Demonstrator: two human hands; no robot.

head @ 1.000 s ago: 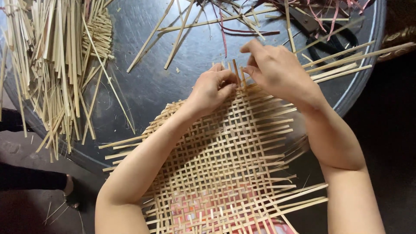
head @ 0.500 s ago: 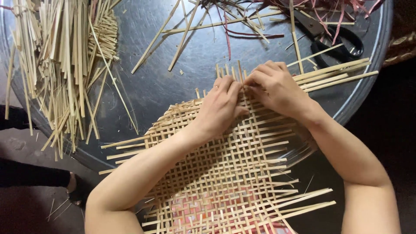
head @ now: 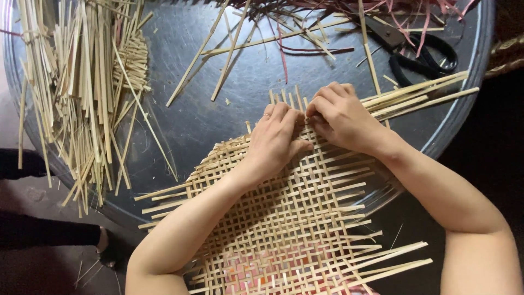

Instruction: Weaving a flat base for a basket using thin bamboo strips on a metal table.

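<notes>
Lying well left of the hands, a loose heap of pale bamboo strips [head: 82,93]; resting beyond them, black scissors [head: 420,49] among reddish strands [head: 305,48] on the round dark metal table [head: 218,117].

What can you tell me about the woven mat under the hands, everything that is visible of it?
The woven mat is an open lattice of thin, flat, pale strips that look like bamboo, crossed over and under. It is unfinished: loose strip ends stick out on every side, longest toward the right. It lies flat, partly on the round dark metal table and partly over its near edge. Something pink and red shows through near its bottom edge. The left hand presses flat on its far part; the right hand pinches strips at its far edge.
</notes>
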